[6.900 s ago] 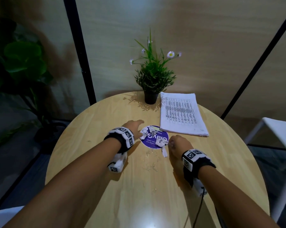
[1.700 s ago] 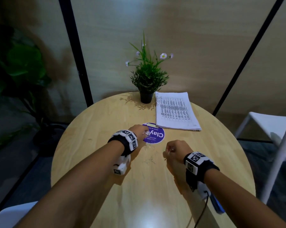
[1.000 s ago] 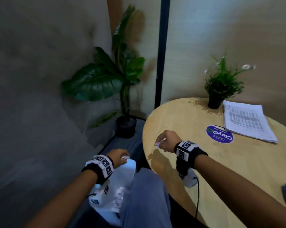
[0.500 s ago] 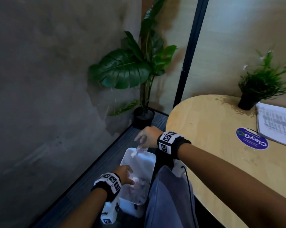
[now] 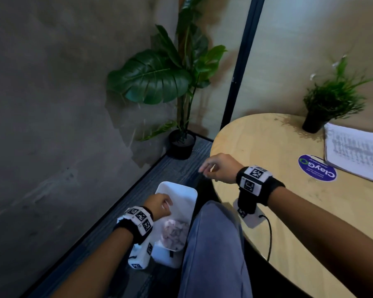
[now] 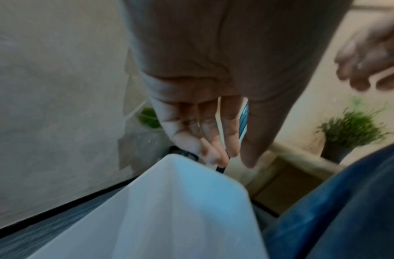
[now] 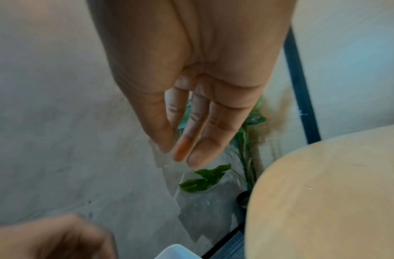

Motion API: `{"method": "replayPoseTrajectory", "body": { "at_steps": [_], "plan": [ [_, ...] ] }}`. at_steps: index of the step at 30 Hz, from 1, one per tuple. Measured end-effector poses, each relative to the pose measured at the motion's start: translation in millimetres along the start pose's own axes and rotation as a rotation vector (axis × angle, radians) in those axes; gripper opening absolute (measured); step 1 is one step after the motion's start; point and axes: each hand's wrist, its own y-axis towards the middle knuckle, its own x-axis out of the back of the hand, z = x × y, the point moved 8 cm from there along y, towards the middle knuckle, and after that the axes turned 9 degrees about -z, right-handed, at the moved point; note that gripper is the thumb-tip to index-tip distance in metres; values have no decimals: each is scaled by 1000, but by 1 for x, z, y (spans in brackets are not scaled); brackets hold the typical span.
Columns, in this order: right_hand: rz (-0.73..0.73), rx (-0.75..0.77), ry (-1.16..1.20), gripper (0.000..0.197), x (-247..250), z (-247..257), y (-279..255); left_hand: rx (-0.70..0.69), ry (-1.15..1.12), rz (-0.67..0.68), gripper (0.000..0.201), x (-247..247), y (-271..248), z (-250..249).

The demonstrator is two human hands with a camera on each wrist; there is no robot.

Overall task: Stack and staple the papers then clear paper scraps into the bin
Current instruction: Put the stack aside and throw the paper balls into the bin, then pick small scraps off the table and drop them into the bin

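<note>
A white bin (image 5: pixel 182 191) stands on the floor left of the table, with crumpled paper scraps (image 5: pixel 174 230) lying in it. My left hand (image 5: pixel 161 204) hangs over the bin's near rim, fingers loose and nothing in them; the left wrist view shows the hand (image 6: pixel 225 154) above the bin (image 6: pixel 180 201). My right hand (image 5: pixel 213 168) hovers higher, by the table's left edge, and the right wrist view shows the right hand (image 7: pixel 182 154) with straight, empty fingers. The stack of printed papers (image 5: pixel 357 151) lies at the table's far right.
The round wooden table (image 5: pixel 278 201) carries a purple round sticker (image 5: pixel 316 171) and a small potted plant (image 5: pixel 323 104). A large leafy plant (image 5: pixel 170 82) stands in the corner by the grey wall. My leg in jeans (image 5: pixel 213 244) is beside the bin.
Both hands carried scraps from the table to the bin and let them go. Since half a second ago the right hand has risen from over the bin toward the table edge.
</note>
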Motion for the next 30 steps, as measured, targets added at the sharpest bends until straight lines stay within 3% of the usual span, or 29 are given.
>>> {"method": "replayPoseTrajectory", "body": {
  "at_steps": [4,7,11,14,15,19,23,26,30],
  "plan": [
    [-172,-154,144,13,31,-53,-54,-87,-139,-210,13,49,0,-59],
    [-294,-286,249,18,47,-94,-104,-195,-212,-279,11,71,-9,-120],
    [-407,-460,253,33,64,-147,-175,-366,-209,-227,6,63,-16,-203],
    [-417,-590,181,20,72,-183,-223,-433,-55,-121,19,24,-10,-256],
    [-385,-632,128,18,74,-194,-237,-433,10,-68,30,6,-5,-268],
    [-180,-791,-108,44,77,-233,-287,-320,252,125,67,-64,16,-293],
    [-286,-949,-357,52,110,-270,-342,-217,520,171,84,-108,32,-289],
    [-297,-1082,-329,61,123,-294,-380,-114,556,132,89,-121,39,-276],
    [-247,-1082,-177,82,121,-323,-402,-60,526,128,95,-139,64,-259]
  ]
}}
